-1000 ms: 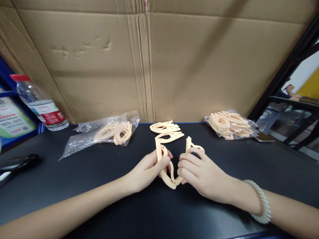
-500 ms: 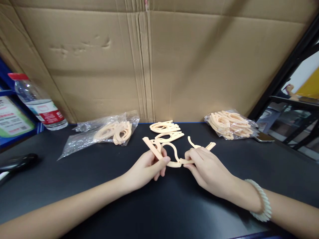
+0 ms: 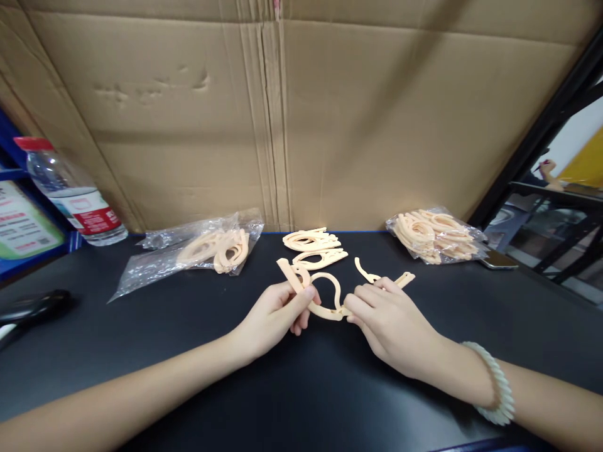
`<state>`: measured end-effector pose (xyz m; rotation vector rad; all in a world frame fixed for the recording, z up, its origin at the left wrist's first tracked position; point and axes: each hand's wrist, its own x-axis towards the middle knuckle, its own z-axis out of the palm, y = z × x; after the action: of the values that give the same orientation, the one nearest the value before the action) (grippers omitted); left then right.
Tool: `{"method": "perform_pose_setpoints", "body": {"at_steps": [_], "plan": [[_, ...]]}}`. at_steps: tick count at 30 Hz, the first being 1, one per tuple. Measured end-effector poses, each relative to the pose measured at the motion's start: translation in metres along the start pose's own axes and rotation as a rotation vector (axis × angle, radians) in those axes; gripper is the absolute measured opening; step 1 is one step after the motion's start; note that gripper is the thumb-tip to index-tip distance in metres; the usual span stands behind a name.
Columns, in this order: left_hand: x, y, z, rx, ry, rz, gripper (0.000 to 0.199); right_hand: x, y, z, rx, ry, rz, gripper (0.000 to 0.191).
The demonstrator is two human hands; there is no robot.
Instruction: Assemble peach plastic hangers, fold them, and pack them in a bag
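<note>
A beige plastic folding clothes hanger is held above the black table between both hands. My left hand pinches its left arm between thumb and fingers; a flat end sticks up past the thumb, and a curved loop stands beside it. My right hand has its fingers closed round the other side, close to the joint; the fingers hide most of that part. A straight end and a curved beige piece show behind the right hand; whether the curved piece belongs to the same hanger I cannot tell.
Folded beige hangers lie on the table behind my hands. A plastic bag with hangers is at left, another packed bag at right, near a phone. A bottle stands left; cardboard closes the back.
The left part of the hanger has shifted slightly right and turned a little. My right hand has closed in on the joint, covering more of the right part.
</note>
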<state>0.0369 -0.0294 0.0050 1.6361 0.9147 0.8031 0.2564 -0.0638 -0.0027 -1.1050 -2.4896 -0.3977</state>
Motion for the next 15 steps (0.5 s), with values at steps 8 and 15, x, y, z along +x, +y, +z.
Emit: {"method": "perform_pose_setpoints", "body": {"at_steps": [8,15], "plan": [[-0.001,0.004,0.001,0.001,0.033,-0.042,0.044,-0.001,-0.006,-0.001,-0.136,0.107,-0.121,0.029],[0.004,-0.001,-0.003,-0.156,0.164,-0.118,0.045,0.000,-0.008,-0.010,-0.205,0.237,-0.241,0.031]]}}
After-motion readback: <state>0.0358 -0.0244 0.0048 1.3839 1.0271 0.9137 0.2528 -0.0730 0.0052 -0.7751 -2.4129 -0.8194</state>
